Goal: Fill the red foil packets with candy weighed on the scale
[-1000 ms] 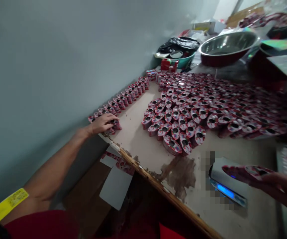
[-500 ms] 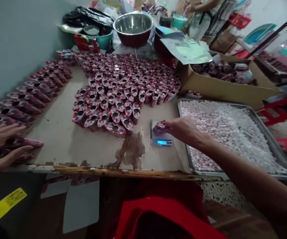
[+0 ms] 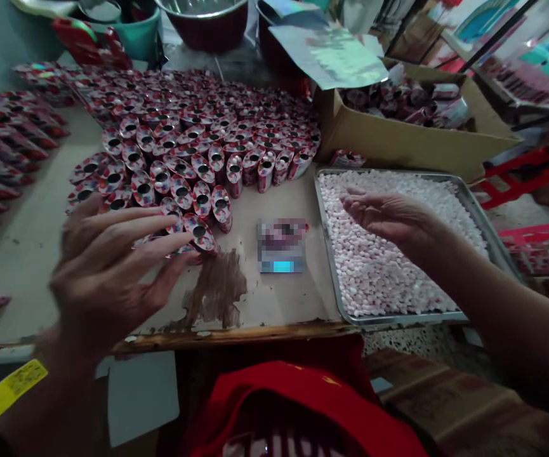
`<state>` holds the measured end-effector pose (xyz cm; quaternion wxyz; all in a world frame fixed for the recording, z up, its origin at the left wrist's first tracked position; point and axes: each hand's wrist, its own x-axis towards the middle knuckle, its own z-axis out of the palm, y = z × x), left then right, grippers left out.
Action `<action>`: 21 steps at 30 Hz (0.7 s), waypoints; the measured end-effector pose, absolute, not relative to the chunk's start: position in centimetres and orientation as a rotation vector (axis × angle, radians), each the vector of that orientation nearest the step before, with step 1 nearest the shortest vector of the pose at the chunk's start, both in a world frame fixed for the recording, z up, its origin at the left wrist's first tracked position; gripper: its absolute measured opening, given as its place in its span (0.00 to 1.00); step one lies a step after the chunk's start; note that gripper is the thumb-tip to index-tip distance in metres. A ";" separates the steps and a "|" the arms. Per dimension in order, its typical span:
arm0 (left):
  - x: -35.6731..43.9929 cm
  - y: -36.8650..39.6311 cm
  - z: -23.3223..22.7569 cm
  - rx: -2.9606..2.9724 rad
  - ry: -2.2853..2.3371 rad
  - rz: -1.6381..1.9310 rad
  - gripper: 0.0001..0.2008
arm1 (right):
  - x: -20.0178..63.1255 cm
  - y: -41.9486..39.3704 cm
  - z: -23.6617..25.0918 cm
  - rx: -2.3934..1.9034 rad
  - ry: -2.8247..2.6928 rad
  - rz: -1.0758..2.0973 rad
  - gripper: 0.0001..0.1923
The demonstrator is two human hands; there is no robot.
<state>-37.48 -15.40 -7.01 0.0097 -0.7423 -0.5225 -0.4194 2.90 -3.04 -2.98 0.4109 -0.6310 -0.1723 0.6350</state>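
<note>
My left hand [image 3: 117, 273] is over the front of the table, its fingers stretched to the right and apart, with nothing seen in it. Its fingertips overlap the nearest of several small red-and-white printed pouches [image 3: 201, 233], standing with dark open tops; whether they touch is unclear. A single pouch [image 3: 284, 231] rests on a small digital scale [image 3: 281, 266] with a lit blue display, partly pixelated. Above the metal tray [image 3: 327, 247] of small white pellets [image 3: 393, 285], my right hand [image 3: 393, 216] is held out, fingers extended and loosely curved, no object visible in them.
Flat-leaning pouches [image 3: 12, 139] line the table's left side. A cardboard box [image 3: 379, 136] of filled-looking packets stands behind the tray, a silvery sheet [image 3: 331, 54] over its corner. A metal bowl [image 3: 205, 25] and a teal tub [image 3: 138, 38] are at the back.
My right hand has let go of the pouch on the scale and moved right, over the tray. My left hand has left the pouches at far left and come rightward. The view has shifted.
</note>
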 end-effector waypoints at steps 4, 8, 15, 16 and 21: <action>-31.0 -13.0 -7.8 -2.427 -1.531 -1.261 0.19 | 2.0 -3.5 -4.6 -1.583 -0.598 1.811 0.08; -27.8 -11.9 -9.3 -2.516 -1.846 -1.337 0.22 | 1.4 -2.8 -5.0 -1.450 -0.843 1.953 0.06; -26.4 -10.9 -12.0 -2.602 -2.175 -1.560 0.33 | 0.2 -1.9 -3.9 -1.430 -0.992 1.969 0.15; -26.4 -10.7 -12.2 -2.615 -2.206 -1.576 0.33 | 0.2 -1.7 -4.1 -1.411 -1.038 1.990 0.14; -25.4 -9.7 -13.2 -2.679 -2.242 -1.563 0.35 | -0.2 -1.0 -5.1 -1.350 -1.267 2.010 0.07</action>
